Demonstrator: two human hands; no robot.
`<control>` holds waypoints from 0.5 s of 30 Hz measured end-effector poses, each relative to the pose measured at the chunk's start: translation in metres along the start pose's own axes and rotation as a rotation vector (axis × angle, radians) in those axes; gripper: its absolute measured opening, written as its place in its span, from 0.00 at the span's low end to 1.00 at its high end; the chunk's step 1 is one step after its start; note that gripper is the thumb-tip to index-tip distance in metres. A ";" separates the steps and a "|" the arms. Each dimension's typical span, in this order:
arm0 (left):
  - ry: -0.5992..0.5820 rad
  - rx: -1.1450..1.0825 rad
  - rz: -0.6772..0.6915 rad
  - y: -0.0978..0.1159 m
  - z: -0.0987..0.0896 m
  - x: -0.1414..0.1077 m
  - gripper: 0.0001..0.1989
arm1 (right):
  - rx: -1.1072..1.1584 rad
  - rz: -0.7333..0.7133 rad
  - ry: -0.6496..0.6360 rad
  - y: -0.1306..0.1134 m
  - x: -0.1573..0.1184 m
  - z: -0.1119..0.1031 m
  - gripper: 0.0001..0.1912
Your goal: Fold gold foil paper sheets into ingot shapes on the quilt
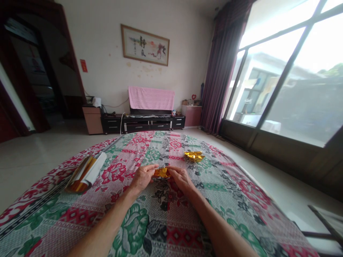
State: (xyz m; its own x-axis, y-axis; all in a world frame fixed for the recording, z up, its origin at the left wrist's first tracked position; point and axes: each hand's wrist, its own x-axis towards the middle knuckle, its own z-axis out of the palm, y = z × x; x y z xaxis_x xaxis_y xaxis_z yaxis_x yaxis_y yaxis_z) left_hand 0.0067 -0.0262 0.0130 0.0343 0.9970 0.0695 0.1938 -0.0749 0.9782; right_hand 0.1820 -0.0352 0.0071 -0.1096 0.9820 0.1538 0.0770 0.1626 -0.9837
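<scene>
Between my two hands is a small folded piece of shiny gold foil paper (pixel 162 173), held just above the cloth. My left hand (pixel 142 176) pinches its left end between thumb and fingers. The right end is pinched by my right hand (pixel 180 177). Beyond my right hand, a finished-looking gold foil paper ingot (pixel 194 156) lies on the tablecloth. To the left rests a curled stack of gold and white foil sheets (pixel 85 174), partly rolled over on itself. My fingers cover both ends of the held piece.
A round table with a flowered red, green and grey tablecloth (pixel 134 228) spreads under my arms. Past it stand a low black TV cabinet (pixel 148 125) and a television under a pink towel (pixel 151 98). A large window (pixel 284 71) is at the right.
</scene>
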 end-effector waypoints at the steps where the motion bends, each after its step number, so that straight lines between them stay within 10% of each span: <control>1: 0.003 -0.001 0.002 0.000 0.000 0.000 0.17 | 0.002 -0.001 -0.004 -0.001 0.000 0.000 0.20; 15: 0.046 0.047 0.035 -0.003 0.003 0.001 0.18 | 0.023 0.003 -0.022 -0.002 -0.001 -0.001 0.21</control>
State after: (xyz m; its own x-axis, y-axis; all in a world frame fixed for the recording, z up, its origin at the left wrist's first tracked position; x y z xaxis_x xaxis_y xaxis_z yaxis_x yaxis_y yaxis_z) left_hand 0.0089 -0.0248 0.0094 -0.0036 0.9935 0.1135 0.2394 -0.1093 0.9647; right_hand 0.1826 -0.0359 0.0086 -0.1312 0.9801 0.1490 0.0548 0.1572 -0.9860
